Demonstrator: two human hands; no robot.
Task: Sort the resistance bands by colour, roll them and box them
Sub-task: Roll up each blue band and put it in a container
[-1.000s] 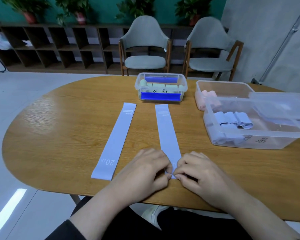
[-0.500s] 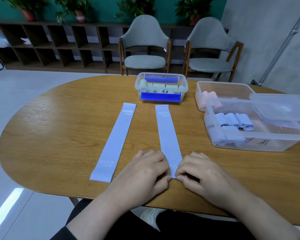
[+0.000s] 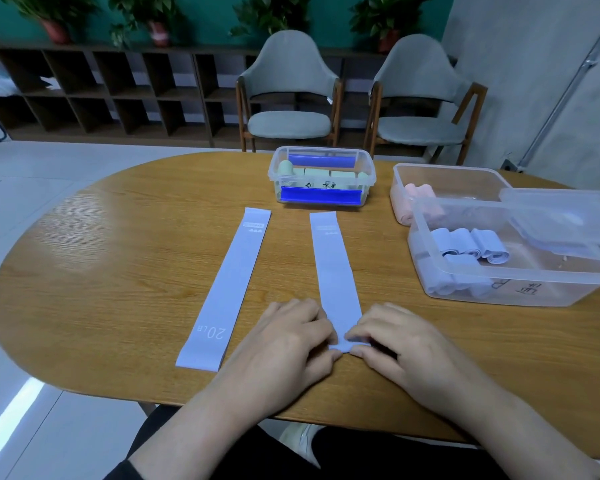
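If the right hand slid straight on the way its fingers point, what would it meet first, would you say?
The right hand points left across the band's near end, so it would most likely meet the left hand's fingers first.

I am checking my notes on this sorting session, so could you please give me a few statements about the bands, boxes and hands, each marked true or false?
1. Both hands, the left hand and the right hand, pinch the near end of the right band. True.
2. The left band is already rolled up. False: it lies flat on the table, untouched.
3. The nearest box holds rolled lavender bands. True.
4. The pink rolls sit in the box with blue clips. False: they sit in a separate clear box at the right; the clipped one holds pale green rolls.
5. The left band reads 20 LB. True.
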